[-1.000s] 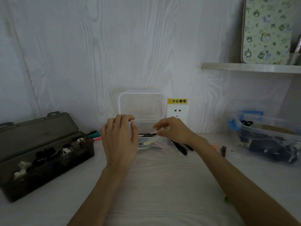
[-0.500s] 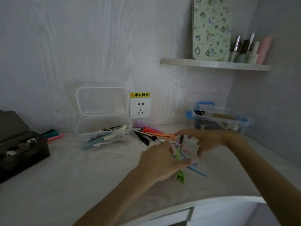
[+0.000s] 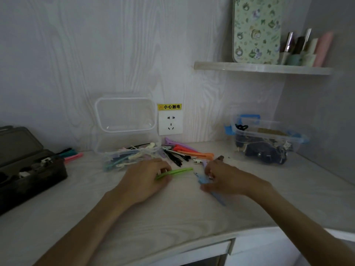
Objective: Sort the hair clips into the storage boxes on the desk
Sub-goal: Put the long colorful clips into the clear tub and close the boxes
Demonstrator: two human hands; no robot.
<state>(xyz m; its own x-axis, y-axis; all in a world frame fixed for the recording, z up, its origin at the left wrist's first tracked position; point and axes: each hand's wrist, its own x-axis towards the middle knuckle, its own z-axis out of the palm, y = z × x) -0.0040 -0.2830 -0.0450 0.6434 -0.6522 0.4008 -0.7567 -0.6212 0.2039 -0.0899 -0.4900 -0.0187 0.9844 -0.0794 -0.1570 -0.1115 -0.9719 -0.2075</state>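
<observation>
Hair clips (image 3: 189, 153): light, stiff plastic, loose on counter (image 3: 192, 212); best pinched mid-length. Left hand (image 3: 143, 181) grips green clip (image 3: 173, 172); right hand (image 3: 228, 181) pinches blue clip (image 3: 204, 180).

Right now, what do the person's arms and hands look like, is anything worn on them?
Both forearms are bare as far as the picture shows: no sleeves, gloves, watch or bracelet in view. The left hand and right hand show no rings that can be made out in the dim, slightly blurred light. Nails are too small to judge.
</observation>
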